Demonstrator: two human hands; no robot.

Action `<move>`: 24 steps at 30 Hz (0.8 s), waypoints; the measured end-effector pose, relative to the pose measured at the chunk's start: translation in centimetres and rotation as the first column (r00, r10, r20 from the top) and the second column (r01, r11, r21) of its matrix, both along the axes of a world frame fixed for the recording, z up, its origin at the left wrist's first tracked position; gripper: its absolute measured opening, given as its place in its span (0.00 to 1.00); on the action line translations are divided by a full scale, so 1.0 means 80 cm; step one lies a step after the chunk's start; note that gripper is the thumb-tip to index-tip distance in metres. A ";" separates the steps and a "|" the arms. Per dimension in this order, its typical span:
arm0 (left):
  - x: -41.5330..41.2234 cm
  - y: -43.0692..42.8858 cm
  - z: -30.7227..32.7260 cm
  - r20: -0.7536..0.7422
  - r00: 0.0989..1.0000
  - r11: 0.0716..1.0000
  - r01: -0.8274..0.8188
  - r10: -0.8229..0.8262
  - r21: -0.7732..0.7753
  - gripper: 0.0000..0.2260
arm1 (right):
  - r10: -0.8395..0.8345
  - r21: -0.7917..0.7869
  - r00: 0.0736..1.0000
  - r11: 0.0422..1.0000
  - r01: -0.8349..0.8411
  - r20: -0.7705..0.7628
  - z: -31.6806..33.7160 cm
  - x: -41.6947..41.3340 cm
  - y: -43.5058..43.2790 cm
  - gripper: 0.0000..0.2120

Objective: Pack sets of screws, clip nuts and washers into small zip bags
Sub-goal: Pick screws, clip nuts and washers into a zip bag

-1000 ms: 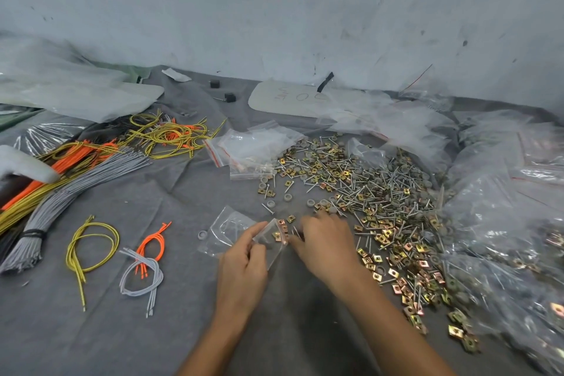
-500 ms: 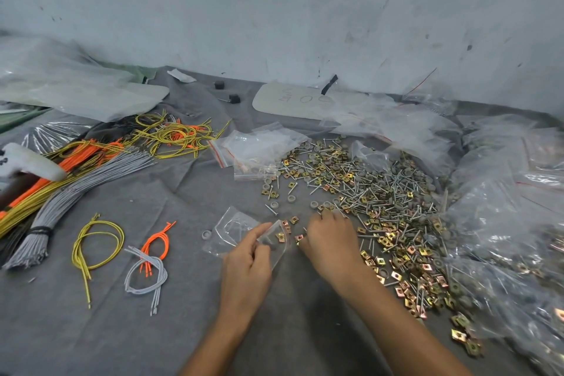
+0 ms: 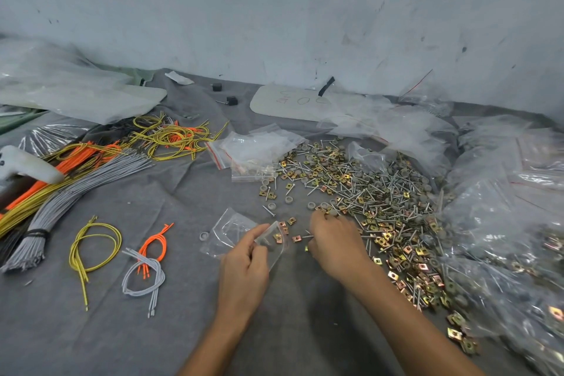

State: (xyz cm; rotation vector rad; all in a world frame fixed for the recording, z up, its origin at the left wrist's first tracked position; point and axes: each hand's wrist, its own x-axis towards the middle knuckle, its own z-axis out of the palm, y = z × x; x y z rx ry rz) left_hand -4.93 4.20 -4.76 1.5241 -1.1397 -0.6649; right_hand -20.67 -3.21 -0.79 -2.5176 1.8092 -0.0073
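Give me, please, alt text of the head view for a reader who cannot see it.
A person's left hand pinches a small clear zip bag over a grey cloth while the right hand touches the edge of a pile of screws, clip nuts and washers. Orange, yellow and grey wires lie to the left.

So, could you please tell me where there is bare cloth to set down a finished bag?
Bare cloth lies in the near-left corner, below the yellow wire loop and grey wire loop, and between the grey wire bundle and the stack of empty bags. The right side is crowded: hardware pile, filled plastic bags.
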 end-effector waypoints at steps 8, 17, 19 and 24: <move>0.000 0.000 0.001 0.001 1.000 1.000 0.003 -0.003 -0.012 0.25 | -0.020 -0.020 0.976 0.999 0.025 0.218 0.007 -0.008 0.008 0.06; 0.000 -0.001 0.000 0.025 1.000 1.000 0.004 -0.004 -0.012 0.23 | -0.057 0.139 0.761 0.989 -0.044 0.646 0.021 -0.007 0.038 0.06; 0.000 -0.001 -0.001 0.028 1.000 1.000 -0.002 0.002 -0.008 0.22 | -0.015 0.138 0.746 0.985 -0.103 0.666 0.018 -0.001 0.050 0.07; 0.000 0.000 -0.002 0.033 0.999 1.000 0.000 0.000 0.001 0.21 | 0.081 0.070 0.859 0.989 -0.134 0.505 0.015 0.021 0.055 0.10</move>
